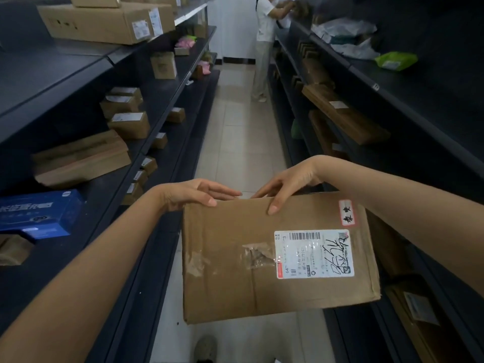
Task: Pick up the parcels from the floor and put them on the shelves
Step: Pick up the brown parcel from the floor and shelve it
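Head view: left hand (195,193) and right hand (288,183) grip the cardboard parcel's (235,260) far edge, label face up, long axis roughly crosswise.

Both forearms are showing bare from the lower corners of the view up to the wrists, with no sleeve, watch, bracelet or glove covering them. The left hand (193,193) and the right hand (290,183) are wearing no rings, and the nails are looking short and unpainted. At the bottom edge a grey shoe (206,348) with a rounded toe is peeking into view.
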Available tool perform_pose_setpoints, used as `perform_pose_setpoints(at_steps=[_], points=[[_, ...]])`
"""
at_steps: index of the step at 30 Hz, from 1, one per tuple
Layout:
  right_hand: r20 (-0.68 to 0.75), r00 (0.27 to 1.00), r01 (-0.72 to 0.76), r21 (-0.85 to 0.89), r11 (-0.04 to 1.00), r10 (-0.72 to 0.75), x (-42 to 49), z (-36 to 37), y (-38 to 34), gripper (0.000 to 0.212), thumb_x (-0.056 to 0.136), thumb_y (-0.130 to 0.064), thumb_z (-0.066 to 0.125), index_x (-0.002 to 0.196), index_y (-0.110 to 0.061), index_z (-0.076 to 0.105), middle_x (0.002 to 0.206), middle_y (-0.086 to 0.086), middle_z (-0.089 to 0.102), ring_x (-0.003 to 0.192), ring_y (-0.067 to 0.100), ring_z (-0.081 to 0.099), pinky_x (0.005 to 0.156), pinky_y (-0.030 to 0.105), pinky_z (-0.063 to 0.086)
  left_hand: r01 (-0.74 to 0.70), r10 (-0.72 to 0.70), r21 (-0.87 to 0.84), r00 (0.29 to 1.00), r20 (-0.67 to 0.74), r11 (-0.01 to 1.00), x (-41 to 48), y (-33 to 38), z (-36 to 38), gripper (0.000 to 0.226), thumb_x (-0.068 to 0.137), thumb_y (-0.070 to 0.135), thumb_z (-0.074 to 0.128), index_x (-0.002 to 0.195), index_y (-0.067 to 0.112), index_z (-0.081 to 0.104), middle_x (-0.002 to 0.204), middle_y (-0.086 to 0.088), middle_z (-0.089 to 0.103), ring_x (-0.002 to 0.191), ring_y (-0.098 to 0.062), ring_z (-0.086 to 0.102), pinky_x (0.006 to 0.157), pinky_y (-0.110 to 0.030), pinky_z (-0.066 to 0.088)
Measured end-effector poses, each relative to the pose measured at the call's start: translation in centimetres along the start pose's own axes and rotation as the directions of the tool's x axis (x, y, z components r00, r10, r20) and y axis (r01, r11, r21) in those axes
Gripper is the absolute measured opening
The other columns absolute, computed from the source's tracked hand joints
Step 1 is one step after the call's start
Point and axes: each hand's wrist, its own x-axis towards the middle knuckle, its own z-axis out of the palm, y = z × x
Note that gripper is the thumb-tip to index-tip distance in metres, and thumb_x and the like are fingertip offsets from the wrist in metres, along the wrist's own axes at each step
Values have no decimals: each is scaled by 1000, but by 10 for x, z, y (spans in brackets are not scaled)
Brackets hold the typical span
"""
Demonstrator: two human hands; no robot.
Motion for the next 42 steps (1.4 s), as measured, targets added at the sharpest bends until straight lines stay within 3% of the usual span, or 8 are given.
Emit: perform_pose_setpoints(at_steps=[5,10,15,20,23,26,35,42], points=[[-129,991,44,153,987,-25,19,-60,20,51,81,-41,66,131,-34,56,128,2,66,116,22,65,100,41,51,-78,80,18,966,-244,997,25,2,-96,87,60,60,80,138,35,50,144,9,55,133,-14,52,113,-43,37],[-427,901,181,519,836,70,22,-115,56,44,86,-39,63,129,-30,57,121,6,68,109,23,68,89,36,54,-310,12,-290,702,-712,906,51,-13,-174,85,80,64,54,154,35,23,161,4,28,144,-27,32,114,-58,26],[-601,761,406,735,543,244,39,-133,87,28,94,-42,51,116,-26,62,98,-1,78,90,15,74,81,34,52,-284,-84,-479,787,-611,831,120,-14,-156,127,49,70,79,155,30,21,154,2,33,138,-30,37,109,-54,35],[-608,695,585,789,189,384,66,-144,133,42,85,-46,61,119,-21,65,99,3,79,90,19,74,83,39,53,-180,-74,-494,889,-451,851,206,-10,-156,90,64,65,75,144,40,42,145,-4,53,126,-31,55,92,-47,53],[-573,683,618,784,59,452,73,-163,168,47,82,-48,65,121,-21,64,107,8,76,98,25,71,86,43,53,-132,-39,-420,927,-374,898,260,7,-168,65,79,60,60,138,36,52,108,5,71,83,-10,69,60,-25,54],[-555,660,632,774,24,507,72,-189,203,49,78,-51,69,118,-22,65,105,10,76,99,27,70,85,43,54,-102,-22,-384,953,-303,918,317,27,-183,60,85,59,56,131,21,60,78,9,68,64,-7,62,59,-22,48],[-627,430,731,664,157,649,-2,-308,299,33,90,-52,52,110,-28,63,105,4,75,101,24,68,95,43,50,-84,15,-352,981,-194,932,524,161,-237,59,77,67,61,120,28,70,124,-4,66,113,-30,59,105,-40,41],[-570,165,814,539,214,805,-62,-374,392,44,88,-57,53,119,-28,61,120,8,69,112,28,64,103,47,45,-93,108,-286,994,34,954,689,285,-230,43,94,55,47,119,28,69,121,-3,73,109,-17,68,87,-33,52]])
